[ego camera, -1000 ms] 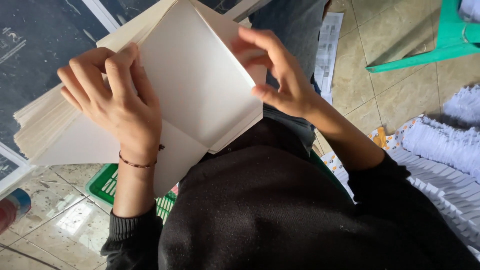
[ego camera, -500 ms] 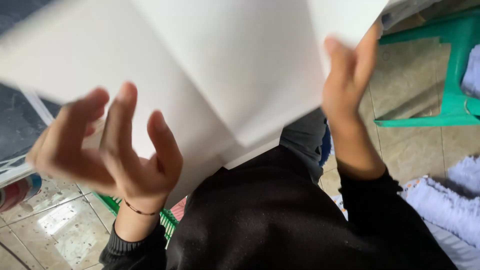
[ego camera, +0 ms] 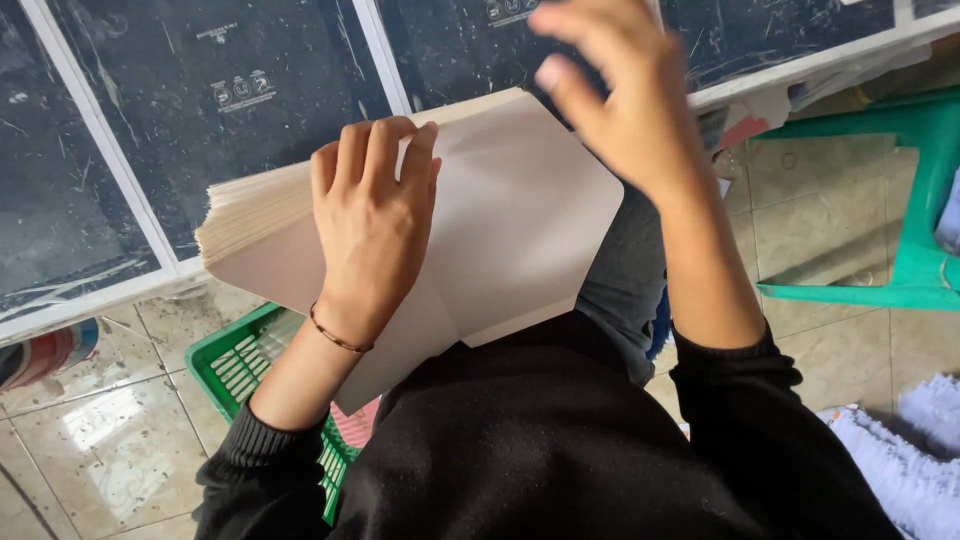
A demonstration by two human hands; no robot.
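**Flat hand on the paper stack**

The left hand (ego camera: 372,225) lies palm-down, fingers together and gripping nothing, pressing a folded cream sheet (ego camera: 520,215) onto the paper stack (ego camera: 255,215) on the person's lap. This looks like the creasing step. Beyond, the right hand (ego camera: 620,95) hovers open and empty, blurred.

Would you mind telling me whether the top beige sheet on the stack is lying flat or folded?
Folded. The top sheet shows angled creases and overlapping flaps on the paper stack; the left hand presses flat on it, while the right hand hovers above.
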